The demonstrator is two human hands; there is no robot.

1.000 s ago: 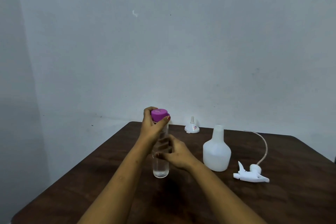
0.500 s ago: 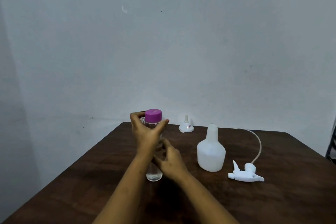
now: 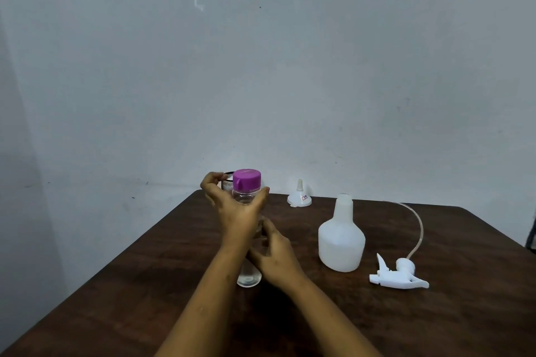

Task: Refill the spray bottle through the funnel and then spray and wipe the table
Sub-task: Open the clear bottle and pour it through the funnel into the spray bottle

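Fingers (image 3: 213,181) of left hand (image 3: 236,211) spread wide, cupped loosely about the neck of the clear bottle (image 3: 246,196) just under the purple cap (image 3: 246,180), thumb tip against the shoulder, forefinger standing off it. Right hand (image 3: 275,255) lower down, fingers wrapped round the bottle's body, base planted on the table (image 3: 130,284), lower centre of frame. Cap on, nothing poured yet.

Spray bottle (image 3: 341,240) right of centre, upright, neck open. Trigger head (image 3: 398,278) on its side just beside it, lower right, tube (image 3: 419,229) arcing up. Funnel (image 3: 299,197) upside down near the far edge, apart from that open neck, so not in place.

Now the dangers, as a judgement. Looks like a cap about to come off. With so loose a top hold, could slip on the twist and jolt the bottle, with only the right hand to stop a tip-over. Once open, water over the wood at any knock. Bigger worry: pouring without fetching the funnel, and into so narrow a neck, bound to splash. Spray bottle probably light, fill level unreadable through the white plastic, easily toppled by a passing wrist. Loose tube near the right forearm's likely path, hence a risk of snagging it and dragging the head along. No cloth in view for the wipe.
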